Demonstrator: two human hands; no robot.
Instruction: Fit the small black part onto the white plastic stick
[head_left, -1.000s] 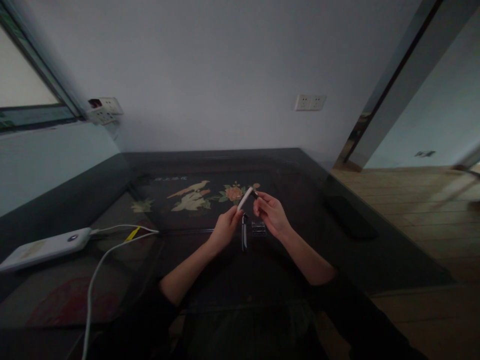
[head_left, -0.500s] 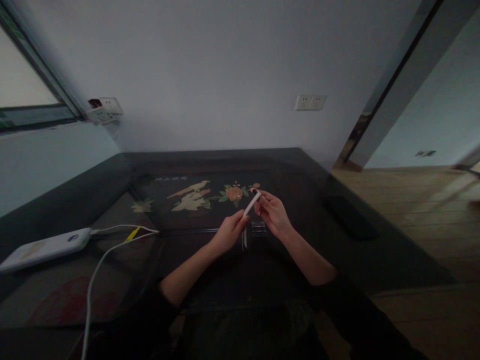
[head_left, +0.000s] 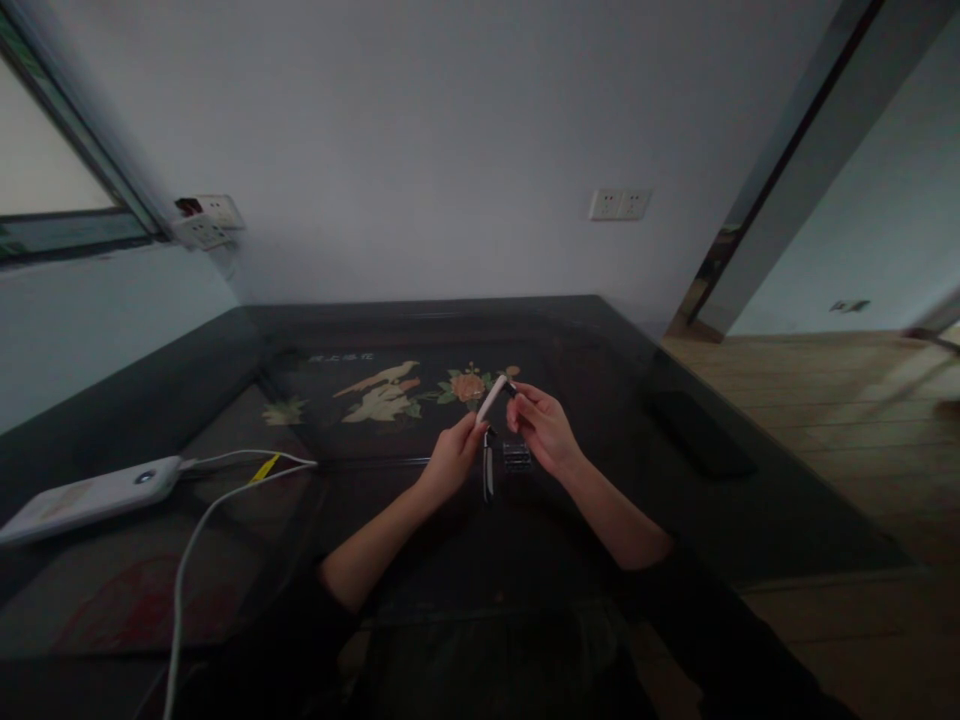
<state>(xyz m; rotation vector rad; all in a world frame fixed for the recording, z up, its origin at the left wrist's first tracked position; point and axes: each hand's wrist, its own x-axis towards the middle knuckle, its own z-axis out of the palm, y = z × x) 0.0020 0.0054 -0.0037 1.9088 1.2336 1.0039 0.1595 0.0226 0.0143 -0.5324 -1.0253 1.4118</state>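
Observation:
My left hand (head_left: 452,462) is closed round the lower end of a slim white stick-shaped object (head_left: 491,398), which slants up to the right over the table. My right hand (head_left: 546,427) pinches a small dark piece (head_left: 512,389) close beside the stick's upper end. Whether the two touch, I cannot tell. Beneath the hands lies a narrow white-and-dark strip (head_left: 488,472), its far end near my left fingers. Just right of it rests a small ribbed item (head_left: 517,458), shiny and dark or see-through.
The dark glossy table (head_left: 420,550) bears bird and flower pictures. At left lies a white power bank (head_left: 97,497) with a white cable (head_left: 180,580) running toward me. A flat dark object (head_left: 697,435) lies at right. A wall (head_left: 420,200) with sockets (head_left: 620,205) stands behind.
My left hand and the white stick have shifted slightly left. The stick's upper end now sits left of the dark piece between my right fingers. My right hand has hardly moved.

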